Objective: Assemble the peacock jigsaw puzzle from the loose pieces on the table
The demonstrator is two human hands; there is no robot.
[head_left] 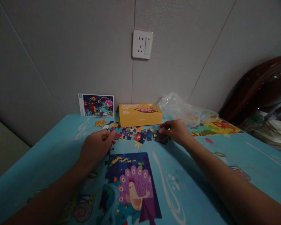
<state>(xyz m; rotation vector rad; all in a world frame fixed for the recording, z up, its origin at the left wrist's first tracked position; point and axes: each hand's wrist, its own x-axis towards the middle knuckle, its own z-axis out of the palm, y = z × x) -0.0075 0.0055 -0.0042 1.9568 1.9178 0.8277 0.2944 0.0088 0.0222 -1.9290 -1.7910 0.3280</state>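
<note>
Loose jigsaw puzzle pieces [137, 136] lie in a spread-out pile in front of the yellow box. At the left end of the pile is my left hand [97, 144], thumb and forefinger pressed together; what is between them is hidden. My right hand [174, 131] is at the right end, its thumb and fingers pinched around a dark puzzle piece [157, 132], with other dark pieces below. A joined section of puzzle [133, 187], showing a purple peacock on dark blue, lies between my forearms. Its left edge is uneven, with tabs sticking out.
A picture card [97, 106] leans on the wall beside the yellow puzzle box [140, 115]. Crumpled clear plastic [178, 107] and a yellow-orange puzzle [217, 127] lie at the back right. The blue patterned tablecloth [58, 147] reaches the wall, which has a socket [142, 44].
</note>
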